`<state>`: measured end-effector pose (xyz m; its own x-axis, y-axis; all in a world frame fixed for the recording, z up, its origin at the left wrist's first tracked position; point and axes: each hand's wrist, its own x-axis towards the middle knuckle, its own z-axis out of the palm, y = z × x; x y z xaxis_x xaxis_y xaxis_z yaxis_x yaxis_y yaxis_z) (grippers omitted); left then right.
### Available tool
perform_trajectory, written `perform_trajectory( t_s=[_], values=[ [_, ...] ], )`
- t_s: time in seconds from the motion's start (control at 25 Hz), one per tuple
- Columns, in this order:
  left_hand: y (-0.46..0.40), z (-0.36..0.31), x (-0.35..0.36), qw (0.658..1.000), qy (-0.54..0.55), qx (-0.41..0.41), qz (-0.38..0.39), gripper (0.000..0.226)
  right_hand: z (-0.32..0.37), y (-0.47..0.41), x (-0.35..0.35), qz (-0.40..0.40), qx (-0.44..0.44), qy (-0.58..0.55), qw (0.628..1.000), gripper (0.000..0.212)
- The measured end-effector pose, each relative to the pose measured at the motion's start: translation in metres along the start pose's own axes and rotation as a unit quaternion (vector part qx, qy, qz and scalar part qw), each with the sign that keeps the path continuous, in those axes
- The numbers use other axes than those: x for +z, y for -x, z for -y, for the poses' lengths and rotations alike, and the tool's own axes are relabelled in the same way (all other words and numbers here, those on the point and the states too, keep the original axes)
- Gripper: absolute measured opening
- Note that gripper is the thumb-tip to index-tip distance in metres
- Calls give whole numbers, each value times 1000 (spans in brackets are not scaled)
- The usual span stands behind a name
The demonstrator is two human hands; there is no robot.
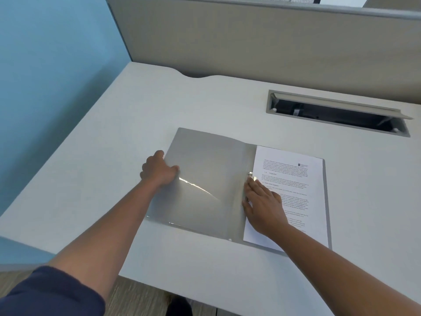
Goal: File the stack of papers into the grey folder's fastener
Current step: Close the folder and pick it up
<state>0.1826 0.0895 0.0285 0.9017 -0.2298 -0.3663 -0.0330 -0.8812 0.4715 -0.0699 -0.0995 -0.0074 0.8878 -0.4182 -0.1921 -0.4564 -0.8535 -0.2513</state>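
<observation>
The grey folder lies open on the white desk. My left hand grips the outer edge of its left cover, which is slightly bowed and catches a glare. A stack of printed papers rests on the folder's right half. A metal fastener runs along the spine at the papers' left edge. My right hand lies flat on the papers with its fingertips touching the fastener and covering its lower part.
An open cable tray slot is cut into the desk behind the folder on the right. A beige partition stands at the back and a blue wall on the left. Wooden floor shows below the desk edge.
</observation>
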Motion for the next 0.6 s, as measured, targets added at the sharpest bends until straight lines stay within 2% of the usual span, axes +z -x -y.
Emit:
perform_trajectory(
  t_s=[0.08, 0.12, 0.28, 0.36, 0.4, 0.44, 0.48, 0.52, 0.56, 0.6],
  values=[
    [-3, -1, -15, 997, 57, 32, -35, 15, -1, 1, 1, -1, 0, -5, 1000, 55],
    [-4, -2, -23, 995, 80, 42, -45, 4, -2, 2, 1, 0, 0, -9, 1000, 55],
    [12, -32, -61, 983, 172, 59, -21, 11, 3, 5, -10, 11, 5, -59, 998, 59],
    [30, -59, -78, 974, 208, 89, 23, 9, 13, 7, -26, -33, 1, -120, 992, 60],
    [43, -73, -84, 967, 225, 108, 46, 8, 21, 8, -39, -57, 4, -189, 980, 59],
    [56, -88, -87, 959, 242, 132, 68, 8, 29, 10, -54, -69, 18, -290, 954, 58],
    [69, -101, -86, 949, 258, 155, 90, 12, 38, 13, -72, -69, 43, -413, 907, 55],
    [80, -113, -83, 938, 277, 174, 113, 19, 45, 16, -89, -62, 63, -528, 844, 51],
    [91, -124, -76, 928, 292, 189, 136, 27, 50, 20, -105, -61, 80, -607, 788, 47],
    [101, -133, -67, 920, 297, 201, 157, 32, 52, 24, -121, -66, 91, -649, 753, 43]
  ],
)
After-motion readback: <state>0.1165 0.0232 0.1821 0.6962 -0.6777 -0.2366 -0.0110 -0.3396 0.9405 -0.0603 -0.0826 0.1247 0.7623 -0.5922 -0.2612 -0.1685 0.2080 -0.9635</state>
